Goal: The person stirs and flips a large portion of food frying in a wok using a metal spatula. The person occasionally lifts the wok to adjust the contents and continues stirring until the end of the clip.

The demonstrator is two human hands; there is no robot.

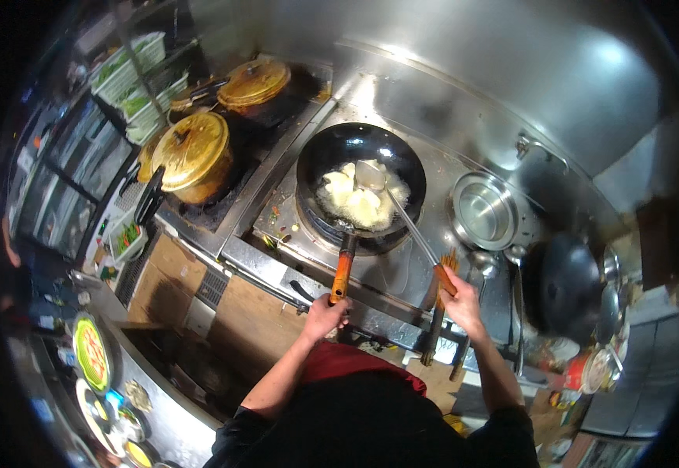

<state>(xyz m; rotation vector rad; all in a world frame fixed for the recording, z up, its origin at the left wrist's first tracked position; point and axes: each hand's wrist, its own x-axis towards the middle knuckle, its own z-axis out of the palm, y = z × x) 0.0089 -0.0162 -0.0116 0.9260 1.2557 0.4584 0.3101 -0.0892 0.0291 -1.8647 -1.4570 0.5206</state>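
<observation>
A black wok (316, 146) sits on the stove, with pale yellow pieces (363, 205) in bubbling oil inside it. My left hand (323, 316) is at the near end of the wok's orange-brown wooden handle (343, 275), fingers curled in; whether it grips the handle or something beside it is hard to tell. My right hand (461, 301) holds the wooden grip of a long metal ladle (412, 225), whose bowl rests over the pale pieces in the wok.
Right of the wok are a metal pot (483, 213), a bamboo brush (436, 322), ladles (518, 304), a dark wok (570, 286) and a tap (541, 149). Lidded pots (193, 152) stand on the left burners. A side counter (170, 398) at lower left bears dishes.
</observation>
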